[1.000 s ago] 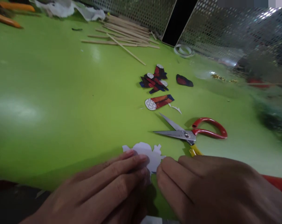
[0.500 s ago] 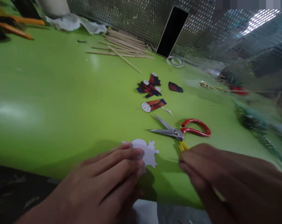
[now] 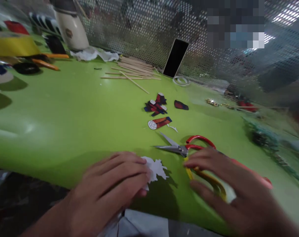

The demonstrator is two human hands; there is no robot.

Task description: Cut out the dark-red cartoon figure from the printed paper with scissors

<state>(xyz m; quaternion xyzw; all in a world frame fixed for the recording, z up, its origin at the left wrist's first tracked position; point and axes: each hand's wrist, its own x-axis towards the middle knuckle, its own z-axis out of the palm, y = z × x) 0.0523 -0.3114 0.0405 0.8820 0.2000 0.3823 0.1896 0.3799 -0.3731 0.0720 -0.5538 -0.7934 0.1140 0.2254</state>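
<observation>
My left hand point(image 3: 112, 184) is closed on a white paper cutout point(image 3: 158, 169) with a jagged outline. The cutout tilts up from the green table, and the fingers cover its left part. To the right lie scissors point(image 3: 181, 150) with spread blades, one red handle and one yellow handle. Over the yellow handle is my right hand point(image 3: 228, 184), its thumb and fingers apart and slightly blurred. Beyond the blades are an orange-red printed cutout point(image 3: 160, 123) with a white rounded end, a small pile of dark red cutouts point(image 3: 155, 105) and a single dark cutout point(image 3: 181, 105).
Wooden sticks point(image 3: 136, 69) lie at the back beside a leaning phone point(image 3: 176, 58) and a tape roll point(image 3: 181, 81). A perforated metal panel point(image 3: 137, 29) stands behind. Orange-handled tools point(image 3: 49, 62) and a yellow tape roll point(image 3: 13, 44) are at far left. Green tinsel point(image 3: 263, 138) lies right.
My right hand's fingers have spread apart over the yellow handle. The paper cutout in my left hand has tilted up off the table. The camera view has tipped upward.
</observation>
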